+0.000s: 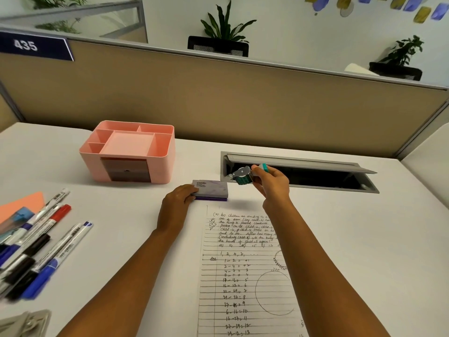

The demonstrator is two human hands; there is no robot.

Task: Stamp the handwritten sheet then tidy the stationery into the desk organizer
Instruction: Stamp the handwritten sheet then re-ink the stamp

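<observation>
The handwritten lined sheet point(245, 271) lies on the white desk between my forearms. Just beyond its top edge sits a purple stamp pad point(213, 188), lid shut, and my left hand point(178, 203) grips its left side. My right hand point(272, 182) holds a teal and metal date stamp point(243, 176) in the air, just right of and above the pad. The pink desk organizer point(128, 152) stands at the back left, its top compartments showing nothing inside and a dark drawer in its front.
Several markers point(41, 246) in blue, black and red lie at the left edge beside an orange sticky pad point(21, 205). A grey clip-like object point(26, 323) sits at the bottom left. An open cable hatch point(298, 172) is behind my right hand. A tan partition point(218, 93) backs the desk.
</observation>
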